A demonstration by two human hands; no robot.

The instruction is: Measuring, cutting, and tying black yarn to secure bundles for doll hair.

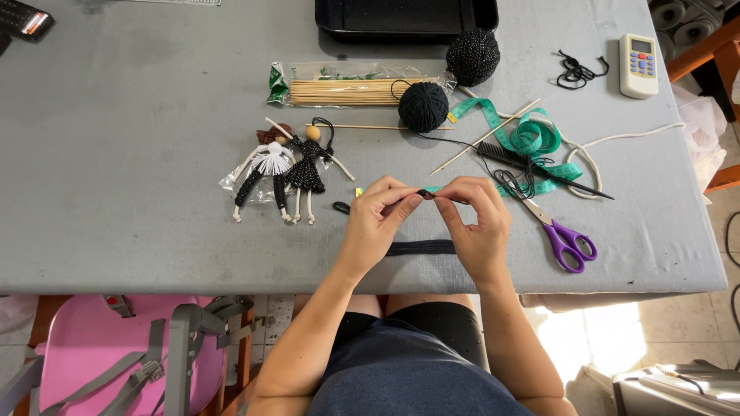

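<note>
**2 hands pinch a small black yarn piece at the table's near edge**

Head view: in the lower middle of the frame, the left hand (pixel 379 219) and the right hand (pixel 476 223) meet fingertip to fingertip, both closed in a pinch on a small black yarn piece (pixel 426 193). It hangs just above the grey cloth-covered table (pixel 139 154). A flat bundle of dark yarn strands (pixel 421 247) lies under the wrists. Left of the hands lie 2 small yarn dolls with bead heads (pixel 285 171). Above them sit a clear packet of wooden skewers (pixel 351 86) and a plain black yarn ball (pixel 422 106). To the right lie a green tape measure (pixel 528 137) and purple-handled scissors (pixel 561 237).

Likely risks: the piece is tiny, so a slackened pinch could drop it onto the dark bundle, where it would be hard to find. The loose thread running toward the ball could snag the scissors.

The fingers cover most of the piece, so its shape and any knot cannot be made out. A black tray (pixel 406 19) is cut off at the top edge.
</note>
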